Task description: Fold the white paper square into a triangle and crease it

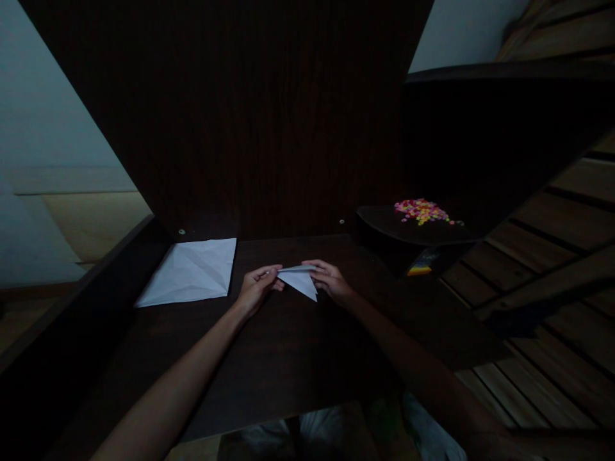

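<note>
A small white paper folded into a triangle (302,282) is held just above the dark wooden desk (288,346), its tip pointing toward me. My left hand (257,288) pinches its left corner with fingers closed. On the other side, my right hand (329,280) grips the right end, fingers curled over the top edge. A larger creased white sheet (192,272) lies flat on the desk to the left of my left hand, untouched.
A tall dark back panel (240,128) rises behind the desk. A small rounded side shelf (413,232) at the right carries a heap of tiny coloured pieces (421,210). Wooden slats (552,256) run along the right; the scene is dim.
</note>
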Tool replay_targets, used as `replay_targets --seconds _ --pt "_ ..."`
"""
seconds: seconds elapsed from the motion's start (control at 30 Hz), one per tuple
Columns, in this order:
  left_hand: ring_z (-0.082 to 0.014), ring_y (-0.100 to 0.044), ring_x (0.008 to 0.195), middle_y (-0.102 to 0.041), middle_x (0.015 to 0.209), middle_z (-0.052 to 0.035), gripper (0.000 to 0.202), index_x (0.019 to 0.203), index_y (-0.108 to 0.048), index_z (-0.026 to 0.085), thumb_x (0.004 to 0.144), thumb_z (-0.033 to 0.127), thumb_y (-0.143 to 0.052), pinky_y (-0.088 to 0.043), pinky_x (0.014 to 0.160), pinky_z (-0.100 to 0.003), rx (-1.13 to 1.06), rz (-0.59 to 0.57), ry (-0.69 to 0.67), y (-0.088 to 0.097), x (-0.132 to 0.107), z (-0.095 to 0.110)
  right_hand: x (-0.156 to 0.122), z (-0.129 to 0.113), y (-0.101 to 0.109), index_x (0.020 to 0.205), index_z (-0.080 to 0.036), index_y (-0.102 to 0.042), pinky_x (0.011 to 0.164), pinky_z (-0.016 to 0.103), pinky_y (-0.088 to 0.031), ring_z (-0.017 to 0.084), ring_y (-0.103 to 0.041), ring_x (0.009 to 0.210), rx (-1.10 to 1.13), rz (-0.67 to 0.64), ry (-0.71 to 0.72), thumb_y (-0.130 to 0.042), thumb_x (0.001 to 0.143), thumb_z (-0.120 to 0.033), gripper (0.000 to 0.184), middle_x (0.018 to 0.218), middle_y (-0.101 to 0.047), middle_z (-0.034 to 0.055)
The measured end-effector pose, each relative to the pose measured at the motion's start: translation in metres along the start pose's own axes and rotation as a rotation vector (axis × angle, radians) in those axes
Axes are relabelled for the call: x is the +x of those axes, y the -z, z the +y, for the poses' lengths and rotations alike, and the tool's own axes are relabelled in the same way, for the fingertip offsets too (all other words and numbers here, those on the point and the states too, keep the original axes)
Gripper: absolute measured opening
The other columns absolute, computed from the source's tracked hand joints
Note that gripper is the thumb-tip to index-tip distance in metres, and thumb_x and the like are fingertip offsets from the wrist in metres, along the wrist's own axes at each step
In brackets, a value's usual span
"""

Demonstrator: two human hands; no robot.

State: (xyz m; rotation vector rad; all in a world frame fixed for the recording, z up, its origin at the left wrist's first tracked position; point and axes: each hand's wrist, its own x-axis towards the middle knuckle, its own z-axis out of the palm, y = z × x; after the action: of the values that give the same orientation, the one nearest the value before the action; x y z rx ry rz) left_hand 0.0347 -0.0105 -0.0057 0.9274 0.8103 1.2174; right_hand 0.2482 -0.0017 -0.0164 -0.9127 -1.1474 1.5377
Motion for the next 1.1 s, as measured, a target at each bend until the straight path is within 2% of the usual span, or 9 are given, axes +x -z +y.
replay_targets --seconds 0.3,0.47,0.57,0.63,0.7,0.77,0.83,0.97,1.1 --pt "-0.0153 -0.064 0.055 -0.070 0.064 -0.0067 0.046 0.090 -0.073 0.009 0.056 0.036 -0.087 -0.052 0.056 -0.028 0.029 -0.061 0.042 -0.0010 -0.0019 -0.0025 0.0031 0.0037 -0.0017 0.083 -0.019 -0.065 0.052 0.023 -0.043 0.013 -0.058 0.061 0.075 0.101 -0.011 -0.083 0.055 -0.047 0.044 0.072 -0.065 0.0003" --pt "-0.0140 -0.062 0.050 -0.067 0.058 -0.0085 0.041 0.068 -0.068 0.008 0.063 0.047 -0.081 -0.050 0.052 -0.025 0.067 -0.050 0.057 -0.0011 -0.0003 -0.0034 0.0002 0.0021 -0.0050 0.076 -0.019 -0.062 0.048 0.022 -0.042 0.011 -0.054 0.055 0.037 0.063 -0.006 -0.080 0.058 -0.054 0.044 0.066 -0.060 -0.0017" --pt "-0.0133 -0.059 0.047 -0.065 0.055 -0.0081 0.046 0.063 -0.065 0.009 0.065 0.053 -0.078 -0.050 0.049 -0.025 0.086 -0.038 0.056 -0.0021 0.0013 -0.0039 -0.0009 0.0018 -0.0051 0.080 -0.019 -0.061 0.045 0.022 -0.042 0.010 -0.054 0.051 -0.004 0.021 0.017 -0.083 0.057 -0.049 0.044 0.070 -0.063 -0.0013" --pt "-0.0128 -0.059 0.047 -0.064 0.056 -0.0060 0.044 0.069 -0.066 0.009 0.064 0.051 -0.079 -0.050 0.047 -0.024 0.077 -0.029 0.040 -0.0026 0.0024 -0.0044 -0.0012 0.0013 -0.0051 0.084 -0.019 -0.062 0.045 0.023 -0.043 0.010 -0.054 0.050 -0.025 -0.003 0.019 -0.085 0.055 -0.042 0.044 0.071 -0.064 -0.0011" --pt "-0.0120 -0.059 0.047 -0.066 0.062 -0.0036 0.045 0.082 -0.067 0.010 0.061 0.047 -0.082 -0.051 0.045 -0.024 0.062 -0.010 0.015 -0.0026 0.0034 -0.0054 -0.0016 0.0003 -0.0054 0.085 -0.018 -0.062 0.045 0.023 -0.044 0.010 -0.056 0.051 -0.030 -0.004 0.005 -0.084 0.055 -0.038 0.042 0.071 -0.063 -0.0011" --pt "-0.0120 -0.059 0.046 -0.066 0.064 -0.0007 0.053 0.099 -0.064 0.012 0.061 0.043 -0.082 -0.053 0.044 -0.025 0.060 0.013 -0.009 -0.0021 0.0038 -0.0066 -0.0022 -0.0011 -0.0061 0.085 -0.018 -0.063 0.046 0.022 -0.045 0.011 -0.058 0.054 -0.018 0.013 -0.012 -0.083 0.057 -0.036 0.039 0.072 -0.064 -0.0004" --pt "-0.0126 -0.059 0.044 -0.064 0.060 0.0022 0.059 0.108 -0.058 0.014 0.062 0.043 -0.081 -0.053 0.044 -0.026 0.076 0.025 -0.030 -0.0014 0.0038 -0.0080 -0.0026 -0.0024 -0.0065 0.083 -0.018 -0.064 0.046 0.022 -0.045 0.012 -0.059 0.057 -0.002 0.033 -0.024 -0.083 0.057 -0.035 0.037 0.073 -0.065 0.0003" --pt "-0.0131 -0.060 0.047 -0.065 0.062 0.0014 0.054 0.103 -0.055 0.015 0.065 0.044 -0.079 -0.053 0.046 -0.026 0.131 -0.003 -0.052 -0.0018 0.0025 -0.0096 -0.0022 -0.0029 -0.0059 0.082 -0.017 -0.064 0.046 0.022 -0.045 0.011 -0.058 0.053 0.002 0.052 -0.024 -0.083 0.055 -0.033 0.036 0.071 -0.065 0.0001" --pt "-0.0156 -0.064 0.062 -0.070 0.079 -0.0035 0.049 0.099 -0.059 0.015 0.062 0.038 -0.081 -0.053 0.055 -0.026 0.236 0.033 -0.107 -0.0047 0.0002 -0.0089 -0.0013 -0.0021 -0.0043 0.079 -0.017 -0.065 0.045 0.023 -0.046 0.011 -0.057 0.049 0.002 0.059 -0.020 -0.083 0.053 -0.033 0.035 0.067 -0.066 -0.0002"
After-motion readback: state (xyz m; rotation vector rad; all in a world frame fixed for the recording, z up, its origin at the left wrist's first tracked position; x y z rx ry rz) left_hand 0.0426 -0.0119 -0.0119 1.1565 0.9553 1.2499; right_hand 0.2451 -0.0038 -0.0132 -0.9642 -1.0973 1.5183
